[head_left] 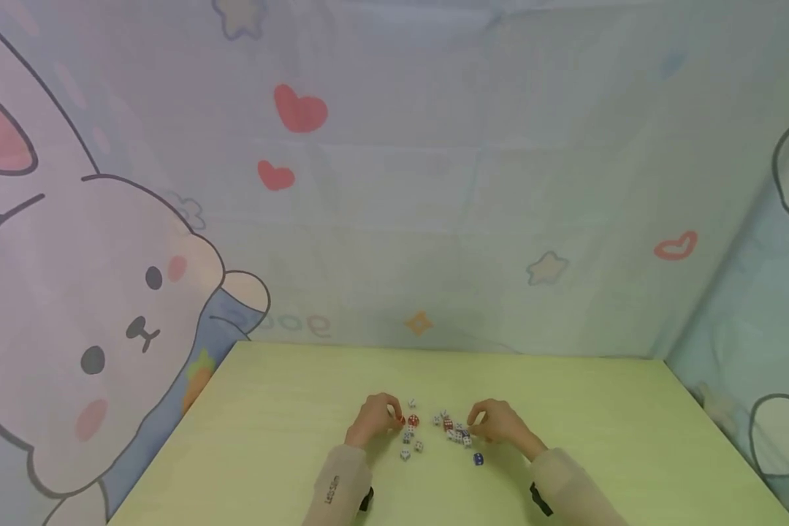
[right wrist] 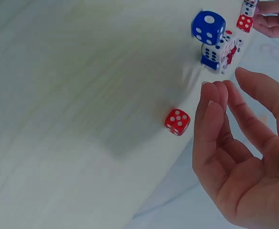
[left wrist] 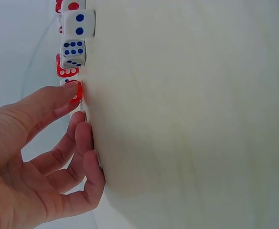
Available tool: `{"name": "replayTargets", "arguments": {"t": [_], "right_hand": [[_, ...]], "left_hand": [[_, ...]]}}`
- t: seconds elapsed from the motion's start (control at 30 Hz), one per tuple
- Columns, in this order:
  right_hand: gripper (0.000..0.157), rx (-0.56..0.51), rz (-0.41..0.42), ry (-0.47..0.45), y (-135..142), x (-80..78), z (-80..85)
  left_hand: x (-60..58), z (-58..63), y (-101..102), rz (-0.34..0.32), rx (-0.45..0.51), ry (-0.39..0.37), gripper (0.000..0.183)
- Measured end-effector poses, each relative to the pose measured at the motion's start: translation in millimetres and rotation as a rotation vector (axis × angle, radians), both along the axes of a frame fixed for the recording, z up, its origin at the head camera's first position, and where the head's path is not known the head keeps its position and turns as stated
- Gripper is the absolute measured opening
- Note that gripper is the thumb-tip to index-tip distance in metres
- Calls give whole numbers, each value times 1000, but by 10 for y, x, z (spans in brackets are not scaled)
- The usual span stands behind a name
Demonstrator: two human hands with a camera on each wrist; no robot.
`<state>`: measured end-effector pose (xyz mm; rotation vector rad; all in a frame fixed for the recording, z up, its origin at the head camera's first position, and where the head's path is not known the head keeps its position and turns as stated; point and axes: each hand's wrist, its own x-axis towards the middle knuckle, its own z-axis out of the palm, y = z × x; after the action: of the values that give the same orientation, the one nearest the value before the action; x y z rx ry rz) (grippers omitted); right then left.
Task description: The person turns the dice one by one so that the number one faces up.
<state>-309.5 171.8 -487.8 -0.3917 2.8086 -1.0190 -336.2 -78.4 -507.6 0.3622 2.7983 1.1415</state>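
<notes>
Left hand [head_left: 372, 418]: fingers pinched red die [left wrist: 80, 92] beside left dice [head_left: 410, 431], a fingertip hold presumably suiting its smallness. Right hand [head_left: 497, 421]: fingers loosely bent, held nothing beside right dice [head_left: 458, 436]. Both groups lay on counter [head_left: 269, 438].

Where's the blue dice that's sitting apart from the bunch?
In the head view, the blue die lies on the table, right of centre, just below the white dice beside the right hand.

Left fingers [left wrist: 53, 114] pinch red die [left wrist: 79, 94]; white die [left wrist: 79, 24] near top edge, 2 blue pips showing.
</notes>
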Motion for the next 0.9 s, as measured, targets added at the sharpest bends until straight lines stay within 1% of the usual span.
{"name": "replayTargets", "arguments": {"t": [0.1,0.17,0.27,0.3,0.33,0.47,0.53,0.57,0.63,0.77,0.9], "right_hand": [[7,16,-30,-3,-29,-3,-27],[7,25,-40,1,-44,-3,-43],[6,38,-48,15,-69,5,-65],[6,40,-48,19,-76,10,-68],[6,43,-50,20,-83,17,-67],[6,63,-57,24,-104,34,-63],[6,77,-60,23,-112,38,-61],[6,79,-59,21,-115,38,-61],[5,82,-62,16,-120,34,-66],[4,85,-57,22,-126,8,-85],[7,93,-53,31,-133,-30,-101]], "left_hand": [[-1,22,13,3,-3,12,7],[-6,38,20,10,-6,4,7],[-29,22,16,13,5,-10,8],[-41,8,17,13,1,-11,9],[-84,-66,0,-5,7,14,10],[-95,-95,-1,-12,3,25,12],[-74,-77,3,-9,1,24,11],[-28,-8,20,8,-4,-1,10],[9,27,25,8,-6,1,9],[43,54,26,7,-18,12,8],[26,54,23,12,-20,1,8]]}}
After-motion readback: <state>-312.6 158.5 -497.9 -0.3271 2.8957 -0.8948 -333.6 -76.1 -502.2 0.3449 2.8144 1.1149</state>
